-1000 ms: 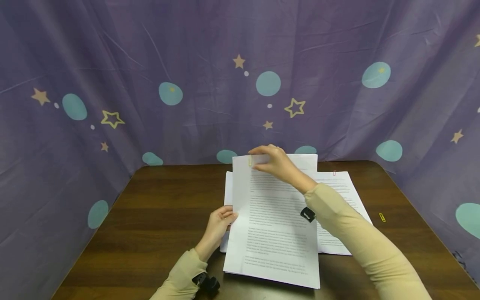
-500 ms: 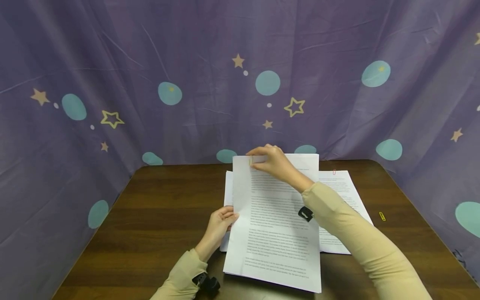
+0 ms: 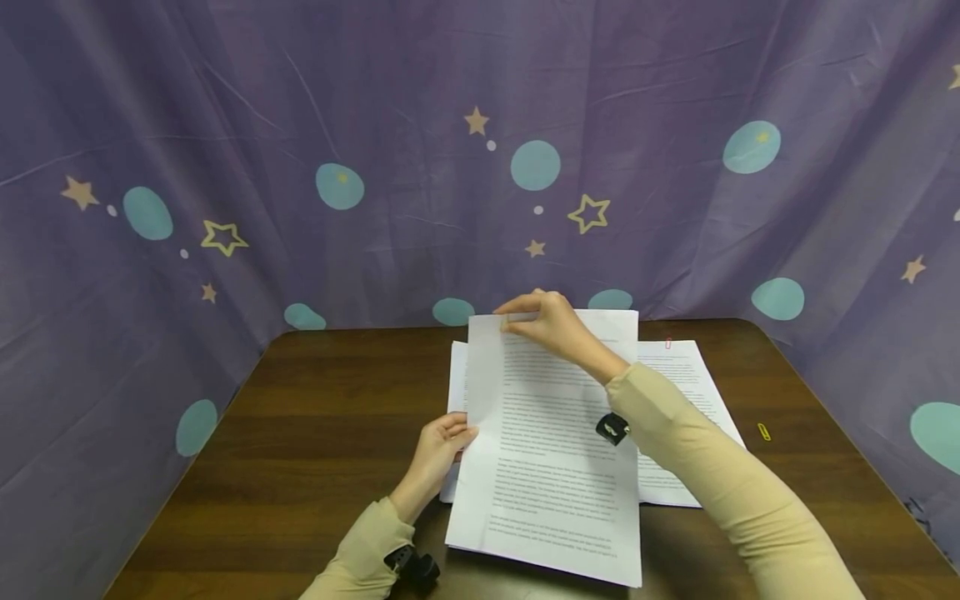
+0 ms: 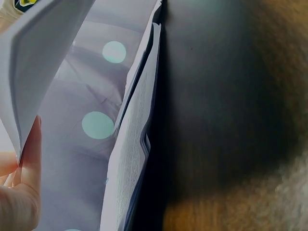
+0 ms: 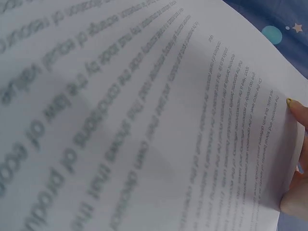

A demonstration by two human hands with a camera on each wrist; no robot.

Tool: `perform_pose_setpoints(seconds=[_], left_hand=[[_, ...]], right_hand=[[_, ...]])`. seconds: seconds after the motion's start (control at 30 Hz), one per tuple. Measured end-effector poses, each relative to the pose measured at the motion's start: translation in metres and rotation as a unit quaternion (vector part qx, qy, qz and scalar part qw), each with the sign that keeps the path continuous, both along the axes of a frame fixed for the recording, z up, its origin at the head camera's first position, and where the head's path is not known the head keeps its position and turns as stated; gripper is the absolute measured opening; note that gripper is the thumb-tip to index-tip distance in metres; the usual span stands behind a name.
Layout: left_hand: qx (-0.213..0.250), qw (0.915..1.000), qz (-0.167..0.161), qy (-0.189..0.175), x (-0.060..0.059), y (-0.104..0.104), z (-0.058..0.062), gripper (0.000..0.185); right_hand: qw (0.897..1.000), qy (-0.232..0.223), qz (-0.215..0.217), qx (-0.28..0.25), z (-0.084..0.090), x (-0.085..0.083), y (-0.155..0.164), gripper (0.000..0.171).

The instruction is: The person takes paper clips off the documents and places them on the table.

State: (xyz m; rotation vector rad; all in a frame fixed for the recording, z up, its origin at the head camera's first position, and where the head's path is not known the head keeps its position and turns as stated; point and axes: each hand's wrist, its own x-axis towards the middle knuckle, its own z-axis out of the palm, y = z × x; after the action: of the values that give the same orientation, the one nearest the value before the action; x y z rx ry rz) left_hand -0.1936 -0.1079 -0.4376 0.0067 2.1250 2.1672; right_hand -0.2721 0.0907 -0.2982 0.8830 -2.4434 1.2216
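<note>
A bundle of printed sheets [image 3: 558, 467] is held up, tilted, above the table. My left hand [image 3: 437, 450] pinches its left edge about halfway up; in the left wrist view the thumb and fingers [image 4: 31, 159] squeeze the paper's edge. At the top edge, left of the middle, my right hand [image 3: 553, 327] pinches a small yellow paper clip [image 5: 288, 101] against the sheets. Its fingers reach over the top, with the thumb lower on the page. Most of the clip is covered by the fingers.
Behind the bundle lies another printed stack [image 3: 675, 425] on the brown wooden table [image 3: 322, 433], with a red paper clip [image 3: 668, 343] on its top edge. A loose yellow paper clip [image 3: 763, 432] lies to its right. A purple curtain [image 3: 420, 150] hangs behind.
The right hand's fingertips have shifted slightly left and now cover more of the paper clip. The bundle's lower right corner has dropped a little. The left hand keeps its grip.
</note>
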Motion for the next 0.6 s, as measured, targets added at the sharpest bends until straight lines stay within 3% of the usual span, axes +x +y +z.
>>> perform_pose_setpoints(seconds=[0.17,0.6], left_hand=[[0.003,1.0000,-0.003,0.008,-0.0019,-0.0005,-0.0037,0.022],[0.006,0.9997,0.006,0.021,-0.0011,-0.0019,-0.0018,0.021]], right_hand=[[0.999,-0.031,0.001,-0.023,0.0009,-0.0015,0.0009,0.016],[0.998,-0.049,-0.005,-0.027,0.0057,0.0001,0.0020,0.013]])
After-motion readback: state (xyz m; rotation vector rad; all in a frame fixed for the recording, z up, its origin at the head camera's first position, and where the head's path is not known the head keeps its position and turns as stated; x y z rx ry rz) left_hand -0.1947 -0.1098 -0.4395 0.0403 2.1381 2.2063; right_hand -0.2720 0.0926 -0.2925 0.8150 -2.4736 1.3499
